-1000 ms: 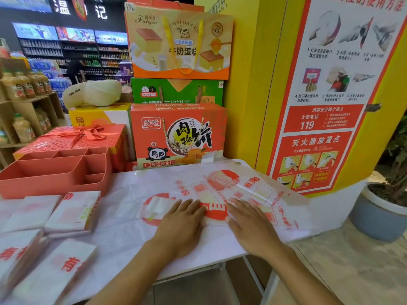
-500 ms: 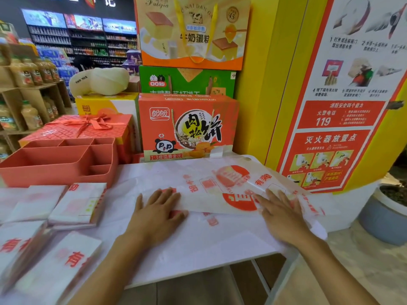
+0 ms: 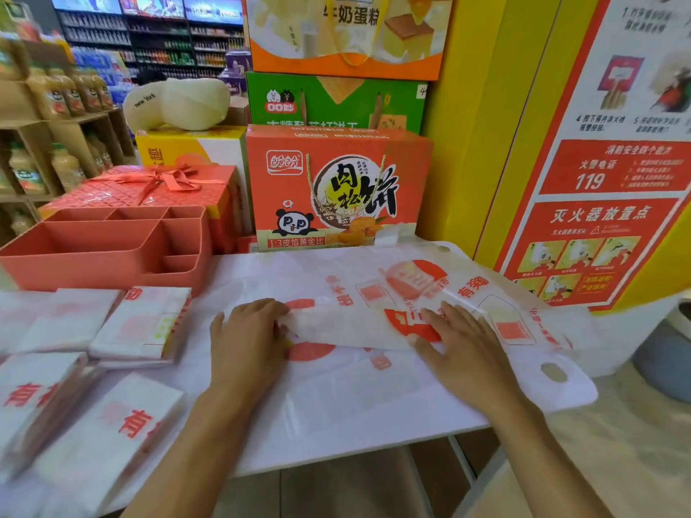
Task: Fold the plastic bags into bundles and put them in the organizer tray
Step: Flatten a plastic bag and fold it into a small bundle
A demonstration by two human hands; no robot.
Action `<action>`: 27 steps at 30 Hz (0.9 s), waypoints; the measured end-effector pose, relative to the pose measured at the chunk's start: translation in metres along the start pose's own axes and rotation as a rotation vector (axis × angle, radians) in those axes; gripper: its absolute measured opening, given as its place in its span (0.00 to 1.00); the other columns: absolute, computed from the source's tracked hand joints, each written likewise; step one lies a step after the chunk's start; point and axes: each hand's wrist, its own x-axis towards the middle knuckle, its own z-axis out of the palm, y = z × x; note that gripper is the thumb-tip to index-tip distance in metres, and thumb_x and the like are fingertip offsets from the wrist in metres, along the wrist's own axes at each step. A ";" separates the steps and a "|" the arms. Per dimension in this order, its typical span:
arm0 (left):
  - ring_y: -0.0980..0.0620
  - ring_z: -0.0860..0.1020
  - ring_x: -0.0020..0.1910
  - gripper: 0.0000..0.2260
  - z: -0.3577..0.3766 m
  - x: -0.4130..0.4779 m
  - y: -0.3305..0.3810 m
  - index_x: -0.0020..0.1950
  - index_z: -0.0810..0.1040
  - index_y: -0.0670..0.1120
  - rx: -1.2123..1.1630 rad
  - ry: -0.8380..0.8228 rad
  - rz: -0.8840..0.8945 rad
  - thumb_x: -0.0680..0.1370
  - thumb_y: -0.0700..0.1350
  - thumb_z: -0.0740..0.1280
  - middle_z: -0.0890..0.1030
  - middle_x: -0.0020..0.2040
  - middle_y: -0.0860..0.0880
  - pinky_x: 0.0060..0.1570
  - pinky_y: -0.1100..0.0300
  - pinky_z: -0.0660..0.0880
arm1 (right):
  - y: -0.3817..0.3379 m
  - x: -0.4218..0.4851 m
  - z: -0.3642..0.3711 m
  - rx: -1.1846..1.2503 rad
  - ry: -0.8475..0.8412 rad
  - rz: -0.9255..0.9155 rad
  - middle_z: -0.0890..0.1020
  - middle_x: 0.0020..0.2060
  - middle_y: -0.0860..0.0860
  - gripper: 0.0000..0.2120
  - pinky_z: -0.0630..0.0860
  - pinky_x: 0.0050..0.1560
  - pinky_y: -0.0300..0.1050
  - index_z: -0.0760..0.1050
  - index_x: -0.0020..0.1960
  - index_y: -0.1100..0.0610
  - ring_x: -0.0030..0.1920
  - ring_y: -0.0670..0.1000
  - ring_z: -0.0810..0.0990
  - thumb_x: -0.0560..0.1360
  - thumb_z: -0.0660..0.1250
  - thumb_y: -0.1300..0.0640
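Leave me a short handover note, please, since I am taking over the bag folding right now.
Left hand grips the bag at its left end; right hand presses flat on it, fingers straight.
Bag lies on the table, partly folded lengthwise.
Done: several bundles lie left, before the tray.
Left: finish this bundle, put all in the tray; none shows in it.

Leftmost bundle (blurry) partly off-frame
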 end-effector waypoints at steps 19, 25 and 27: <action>0.50 0.77 0.64 0.21 0.015 0.017 0.045 0.66 0.79 0.54 -0.108 -0.136 0.378 0.74 0.42 0.71 0.78 0.68 0.55 0.54 0.60 0.72 | -0.002 -0.004 -0.001 -0.031 -0.002 -0.096 0.54 0.81 0.42 0.28 0.47 0.81 0.56 0.51 0.81 0.40 0.82 0.48 0.48 0.83 0.47 0.36; 0.53 0.78 0.61 0.29 0.022 0.016 0.038 0.76 0.66 0.57 -0.243 -0.107 0.275 0.77 0.50 0.72 0.77 0.66 0.57 0.57 0.56 0.75 | -0.003 -0.007 -0.003 0.106 -0.018 -0.096 0.57 0.80 0.40 0.32 0.49 0.81 0.56 0.53 0.81 0.40 0.81 0.45 0.49 0.79 0.52 0.31; 0.54 0.78 0.57 0.27 0.025 0.017 0.036 0.73 0.66 0.57 -0.274 -0.112 0.246 0.76 0.49 0.73 0.79 0.62 0.59 0.52 0.58 0.74 | -0.004 -0.008 -0.005 0.154 -0.020 -0.100 0.59 0.79 0.39 0.35 0.51 0.80 0.55 0.54 0.80 0.40 0.81 0.45 0.52 0.77 0.53 0.29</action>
